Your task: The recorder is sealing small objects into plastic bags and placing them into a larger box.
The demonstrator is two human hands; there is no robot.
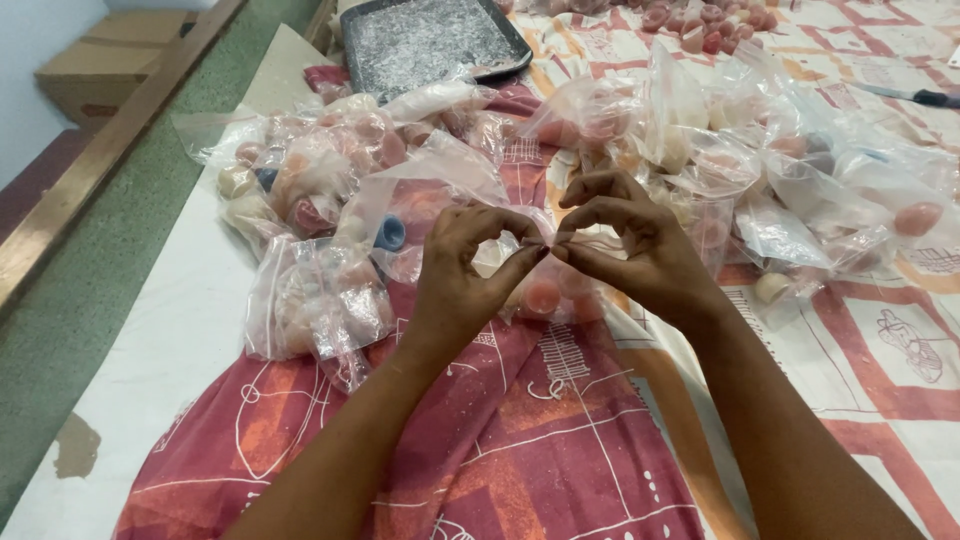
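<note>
Red-patterned cloth (520, 440) covers the table, and at frame centre the left hand (462, 270) and right hand (640, 250) pinch the top edge of a small clear bag (545, 290), seemingly light, limp, slippery, best gripped there.

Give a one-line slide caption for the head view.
Left hand and right hand pinch a clear plastic bag amid piled bags.

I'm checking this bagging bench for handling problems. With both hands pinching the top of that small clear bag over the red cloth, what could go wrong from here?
1. The left hand and right hand grip only the top edge of the clear bag; the pink pieces inside could slip out.
2. The heap of filled bags lies loosely piled beside the hands; an elbow might push some toward the table edge.
</note>
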